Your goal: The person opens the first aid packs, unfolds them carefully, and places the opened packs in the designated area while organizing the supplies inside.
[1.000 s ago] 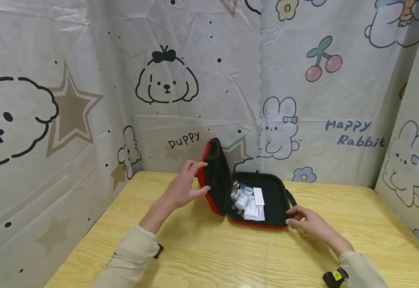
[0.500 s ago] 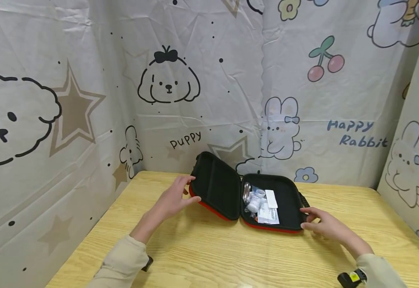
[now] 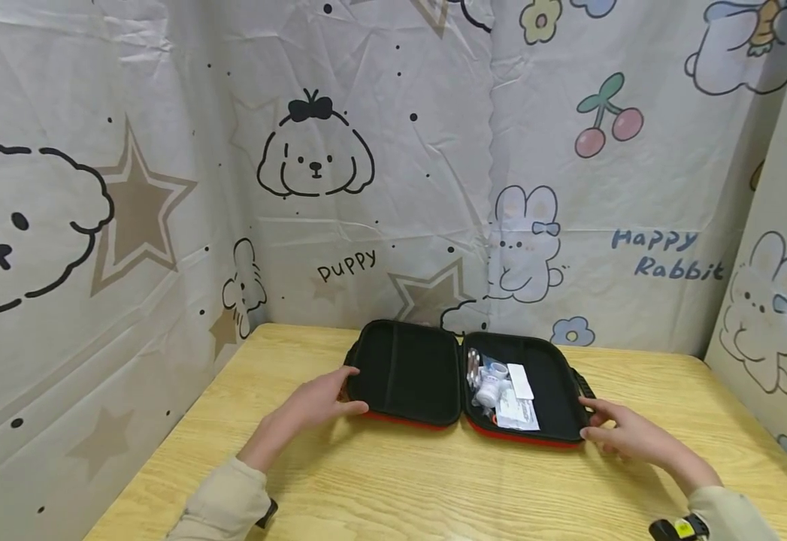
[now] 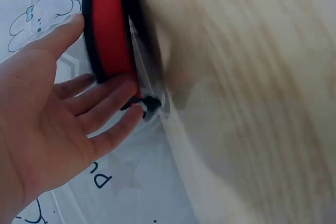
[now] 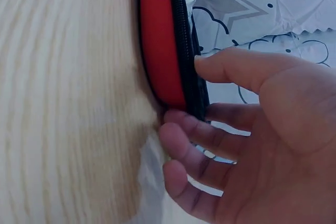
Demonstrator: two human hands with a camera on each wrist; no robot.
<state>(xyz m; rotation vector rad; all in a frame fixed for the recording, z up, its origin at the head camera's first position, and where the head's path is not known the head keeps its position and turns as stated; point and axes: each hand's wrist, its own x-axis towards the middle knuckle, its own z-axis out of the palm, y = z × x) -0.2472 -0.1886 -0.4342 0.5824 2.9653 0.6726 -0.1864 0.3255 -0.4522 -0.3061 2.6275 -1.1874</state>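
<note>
A red and black zippered case (image 3: 427,376) lies unfolded on the table, both black-lined halves facing up. My left hand (image 3: 312,406) holds the left half at its outer edge; in the left wrist view the thumb is at the rim and the fingers (image 4: 113,95) curl around the red side wall. At the near right corner, my right hand (image 3: 637,436) grips the other half, thumb on the zipper rim and fingertips (image 5: 176,135) low against the red side (image 5: 163,40). Inside that half sit a white bottle (image 3: 488,392), a white roll (image 3: 498,370), and flat white packets (image 3: 518,412).
The wood-grain table (image 3: 434,488) extends in front of the case and to both sides. Behind it hangs a printed cloth (image 3: 434,150) with cartoon figures, and more cloth closes off the left and right. A black strap handle (image 3: 582,385) sticks out at the case's right side.
The left half of the case has swung down leftward from nearly upright to flat, my left hand lowering with it. The right half and my right hand have shifted slightly right.
</note>
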